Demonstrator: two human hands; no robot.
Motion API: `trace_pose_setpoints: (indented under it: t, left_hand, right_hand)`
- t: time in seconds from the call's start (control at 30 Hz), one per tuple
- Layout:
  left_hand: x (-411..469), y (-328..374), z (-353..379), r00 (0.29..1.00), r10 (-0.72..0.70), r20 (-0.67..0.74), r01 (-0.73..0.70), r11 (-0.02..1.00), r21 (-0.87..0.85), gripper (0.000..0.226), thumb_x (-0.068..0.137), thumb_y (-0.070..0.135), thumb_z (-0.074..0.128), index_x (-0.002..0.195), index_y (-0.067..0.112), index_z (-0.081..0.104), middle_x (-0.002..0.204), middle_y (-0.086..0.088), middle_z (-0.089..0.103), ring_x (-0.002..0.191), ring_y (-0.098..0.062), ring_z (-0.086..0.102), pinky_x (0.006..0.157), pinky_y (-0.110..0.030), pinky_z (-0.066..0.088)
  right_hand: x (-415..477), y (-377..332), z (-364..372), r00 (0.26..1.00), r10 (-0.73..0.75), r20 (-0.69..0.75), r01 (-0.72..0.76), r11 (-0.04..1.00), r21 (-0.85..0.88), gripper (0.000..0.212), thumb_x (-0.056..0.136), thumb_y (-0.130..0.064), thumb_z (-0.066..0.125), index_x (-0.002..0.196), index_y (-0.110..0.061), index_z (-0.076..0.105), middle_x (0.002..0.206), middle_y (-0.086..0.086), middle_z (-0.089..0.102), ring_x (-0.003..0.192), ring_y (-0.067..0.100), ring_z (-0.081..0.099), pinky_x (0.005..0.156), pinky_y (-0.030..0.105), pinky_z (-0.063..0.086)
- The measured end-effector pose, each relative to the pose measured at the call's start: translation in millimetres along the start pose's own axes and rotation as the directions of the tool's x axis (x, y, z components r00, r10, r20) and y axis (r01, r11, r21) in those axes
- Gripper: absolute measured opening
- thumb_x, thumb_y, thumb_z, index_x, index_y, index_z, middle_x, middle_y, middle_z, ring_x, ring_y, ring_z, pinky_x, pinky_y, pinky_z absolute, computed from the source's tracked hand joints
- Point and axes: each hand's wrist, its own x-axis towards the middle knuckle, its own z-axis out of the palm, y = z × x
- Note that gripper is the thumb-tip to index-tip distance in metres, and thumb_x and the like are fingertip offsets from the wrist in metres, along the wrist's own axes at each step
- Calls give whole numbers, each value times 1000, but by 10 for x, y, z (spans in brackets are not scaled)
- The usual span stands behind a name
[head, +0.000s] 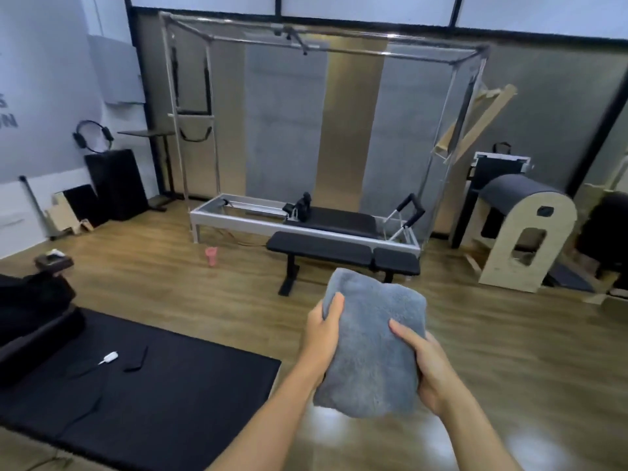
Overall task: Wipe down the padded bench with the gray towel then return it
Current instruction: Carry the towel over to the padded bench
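Note:
I hold a folded gray towel in front of me with both hands. My left hand grips its left edge, thumb on top. My right hand grips its right edge. The black padded bench stands on the wood floor a few steps ahead, beyond the towel, on black metal legs. Its long pad lies left and a short pad right. The towel's top edge overlaps the bench's right leg in view.
A pilates reformer in a metal frame stands right behind the bench. A pink cup sits on the floor to the bench's left. A black floor mat with a cable lies at lower left. A wooden barrel apparatus stands at right.

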Motion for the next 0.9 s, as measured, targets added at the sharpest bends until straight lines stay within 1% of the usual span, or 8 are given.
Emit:
trace_pose_setpoints:
  t: [0.13,0.2,0.4,0.5,0.6,0.67,0.8,0.9]
  left_hand:
    - [1482,-121,184,994,-56,-98,63,996,62,36,98,40,48,86,15,70,85,-3,76,84,-19,72,74,-36,57]
    - [2261,-121,239,991,-38,-127,49,995,91,37,98,44,46,84,17,68,83,0,74,82,-16,70,70,-33,54]
    - [4816,-425,367,979,63,-197,-41,993,111,41,85,58,49,60,27,60,66,9,64,69,-13,60,69,-38,47]
    - [5956,-548,441,978,59,-200,-46,997,67,43,92,49,50,54,29,57,57,13,59,62,-10,55,65,-35,43]
    - [6941,-591,513,977,35,-208,-18,996,84,42,92,48,50,54,31,59,57,14,60,64,-10,56,66,-38,45]
    - [7590,-671,539,978,34,-206,-10,993,116,42,92,49,49,56,29,58,60,13,61,66,-11,57,70,-44,48]
    - [8883,-923,482,969,31,-243,13,984,178,50,100,38,45,52,29,54,56,17,58,59,0,52,65,-30,43]
    - [9742,-1183,282,952,40,-303,28,976,215,45,101,37,44,58,27,55,61,15,60,64,-3,54,69,-30,45]
  right_hand:
    - [1493,-356,38,1000,14,-6,-15,997,-75,37,74,-24,74,106,-7,69,100,11,76,90,26,74,78,38,53]
    - [2263,-507,91,1000,4,-1,-4,995,-95,28,81,-21,73,103,-6,69,98,11,77,88,24,74,76,36,53]
    - [4706,-771,226,998,-59,3,59,990,-131,15,85,-18,71,97,-8,69,91,6,78,81,17,74,73,32,56]
    - [5858,-878,274,999,-22,29,25,992,-125,20,82,-21,74,98,-10,69,91,4,78,84,18,74,78,35,56]
    - [6851,-1021,296,994,73,83,-61,989,-132,38,71,-26,77,104,-9,69,101,8,76,92,22,73,83,38,55]
    - [7528,-1086,303,986,135,101,-123,986,-114,37,70,-22,76,105,-9,68,101,10,76,90,22,73,77,36,54]
    - [8975,-1014,385,974,175,144,-161,982,-103,31,69,-14,73,99,-10,69,93,8,77,82,19,74,73,34,55]
    - [9970,-871,562,964,191,184,-171,978,-116,32,67,-12,74,98,-9,68,90,8,77,80,19,74,67,31,58]
